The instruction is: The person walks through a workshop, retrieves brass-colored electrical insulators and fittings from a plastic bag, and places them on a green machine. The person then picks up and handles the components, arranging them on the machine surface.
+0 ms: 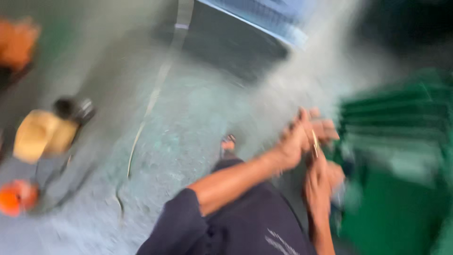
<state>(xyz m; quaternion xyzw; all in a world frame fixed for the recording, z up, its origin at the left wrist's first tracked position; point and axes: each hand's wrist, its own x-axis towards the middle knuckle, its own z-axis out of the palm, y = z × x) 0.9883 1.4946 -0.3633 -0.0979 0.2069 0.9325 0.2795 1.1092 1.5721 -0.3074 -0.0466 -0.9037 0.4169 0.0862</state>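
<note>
Everything is smearing with motion blur here, so details are coming through soft. Pressing in right beside both hands, on their right, a big green slatted object (401,156) is filling that whole side of the view; it is looking like a crate or a machine housing, though the blur is keeping it from being told for sure. Below the hands, the person's dark blue garment (245,222) is bunching over the lap, and a sandalled foot (228,144) is showing just to the left of the hands.

Well away to the left, a tan rounded thing (42,134) is sitting next to a dark round thing (74,108), with orange blobs (16,197) below and above them, all too blurred to name. A thin pale line (146,118) is running along the grey floor (188,94) between those things and the hands, and that middle stretch of floor is lying open. Far above the hands, a pale blue sheet edge (264,19) is crossing the corner.

The left hand (295,141) is reaching in from a bare forearm, fingers curled. The right hand (321,182) is rising from below, wrist bent up. The two hands are meeting close together around a thin yellowish stick (314,141), which is standing nearly upright between them; which hand is actually gripping it cannot be told.
</note>
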